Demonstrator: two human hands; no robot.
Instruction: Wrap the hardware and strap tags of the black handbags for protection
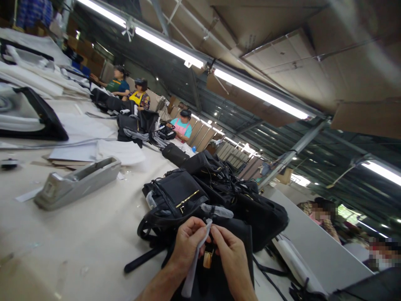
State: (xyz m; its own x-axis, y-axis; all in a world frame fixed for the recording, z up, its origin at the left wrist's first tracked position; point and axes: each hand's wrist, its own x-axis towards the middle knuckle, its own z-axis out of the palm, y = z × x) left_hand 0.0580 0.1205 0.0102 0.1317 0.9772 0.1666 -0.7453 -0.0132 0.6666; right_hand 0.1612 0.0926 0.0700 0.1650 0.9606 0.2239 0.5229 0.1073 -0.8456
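My left hand pinches a strip of thin white wrapping paper, which hangs down past its fingers. Close beside it, my right hand has its thumb and fingers pressed together at the top of the same strip. Under both hands lies a black bag with a gold clasp showing between them. Part of the bag is covered by my hands and wrists. Just beyond my fingers, a piece of the bag's strap or handle is wrapped in white paper.
Several black bags with gold zippers are piled ahead on the white table. A grey tape dispenser stands to the left, near white paper sheets and a clear-windowed black case. Co-workers sit farther along the table.
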